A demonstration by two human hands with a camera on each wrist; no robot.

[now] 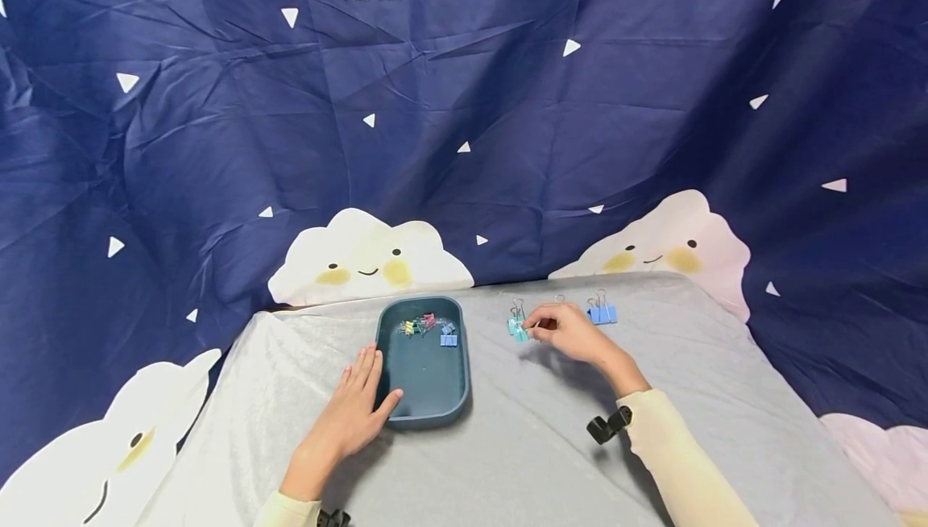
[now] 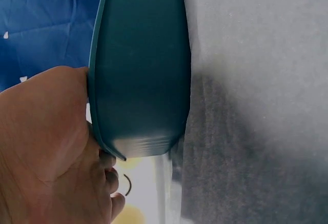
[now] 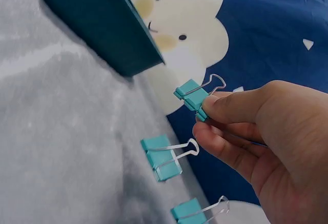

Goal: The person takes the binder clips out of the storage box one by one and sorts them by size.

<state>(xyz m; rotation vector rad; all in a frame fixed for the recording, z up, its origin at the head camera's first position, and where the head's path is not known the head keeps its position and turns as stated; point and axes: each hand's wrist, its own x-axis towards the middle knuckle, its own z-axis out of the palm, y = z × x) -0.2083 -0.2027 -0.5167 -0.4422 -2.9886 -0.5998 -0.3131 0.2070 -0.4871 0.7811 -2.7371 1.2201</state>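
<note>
My left hand rests on the left rim of a dark teal plastic bin, fingers straight and thumb over the near edge. In the right wrist view, my right hand pinches a teal binder clip between thumb and fingers, above the cloth. Below it lie a teal binder clip and another teal clip with silver handles. Seen from the head, the right hand partly hides the row of clips. Inside the bin, toward its far end, are small yellow clips, pink clips and a blue clip.
A blue binder clip lies right of the right hand. Grey cloth covers the table. Behind its far edge hangs a dark blue curtain printed with clouds and white triangles.
</note>
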